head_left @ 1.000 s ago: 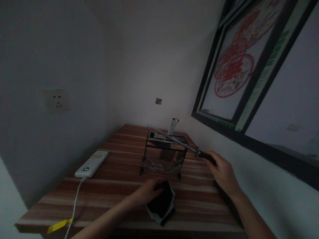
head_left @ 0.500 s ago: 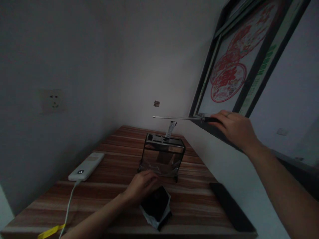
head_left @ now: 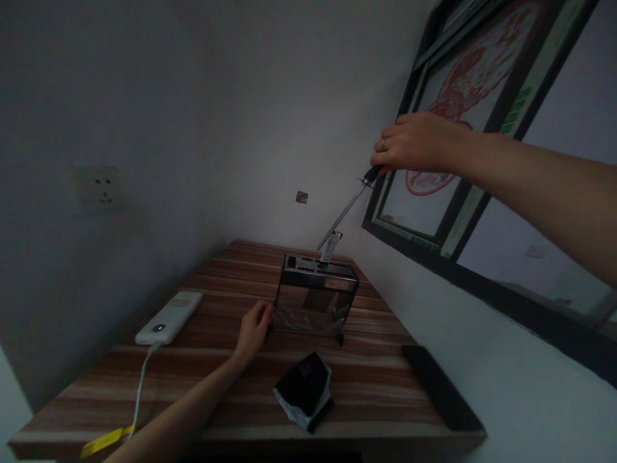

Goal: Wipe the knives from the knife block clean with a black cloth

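My right hand [head_left: 418,143] is raised in front of the framed window and is closed on the dark handle of a long thin knife [head_left: 343,212]. The blade slants down to the left, its tip just above the slotted top of a clear knife block [head_left: 315,296]. A small pale tool [head_left: 331,247] stands in one slot. My left hand [head_left: 254,329] rests on the wooden table [head_left: 216,379], fingers touching the block's left side. A black pouch [head_left: 306,390] lies on the table just right of my left forearm.
A white power bank [head_left: 168,317] with a white cable [head_left: 141,392] and yellow tag lies at the left. A flat black slab [head_left: 441,388] lies along the table's right edge. A wall socket [head_left: 100,187] is at left. The framed window with a red paper-cut [head_left: 448,83] is at right.
My right hand lifted the knife from table height up to the window frame and tipped the blade down toward the block. My left hand left the black pouch and went to the block's side.
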### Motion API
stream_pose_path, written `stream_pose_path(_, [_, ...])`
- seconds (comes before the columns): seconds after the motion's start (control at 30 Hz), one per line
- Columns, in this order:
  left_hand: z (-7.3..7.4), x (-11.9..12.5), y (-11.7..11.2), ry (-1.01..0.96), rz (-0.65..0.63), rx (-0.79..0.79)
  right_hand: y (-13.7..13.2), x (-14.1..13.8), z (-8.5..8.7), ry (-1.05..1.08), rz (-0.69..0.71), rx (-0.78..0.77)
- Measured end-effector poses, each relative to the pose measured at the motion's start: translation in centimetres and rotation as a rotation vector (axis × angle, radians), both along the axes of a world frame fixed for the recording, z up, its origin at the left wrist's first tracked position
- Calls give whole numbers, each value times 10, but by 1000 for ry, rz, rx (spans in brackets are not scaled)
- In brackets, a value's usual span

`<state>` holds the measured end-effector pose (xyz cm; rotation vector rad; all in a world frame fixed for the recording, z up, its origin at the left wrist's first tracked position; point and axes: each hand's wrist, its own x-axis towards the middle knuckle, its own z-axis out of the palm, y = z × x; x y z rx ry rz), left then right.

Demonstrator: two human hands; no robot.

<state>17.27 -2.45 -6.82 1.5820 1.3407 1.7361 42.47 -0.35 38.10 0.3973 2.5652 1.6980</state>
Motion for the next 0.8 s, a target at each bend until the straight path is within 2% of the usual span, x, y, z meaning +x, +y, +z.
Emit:
stream_pose_path(0.33, [-10,0,10,-59,19,-37,44,-10,-12,-16,32,-32])
stream_pose_path(0.6, [-15,-2,14,-59,13,-49,45,-1,-24,-90,-33,52])
stream_pose_path(0.8, [-15,-2,14,-60,14,-63,50,4,-28,-5,28,-65])
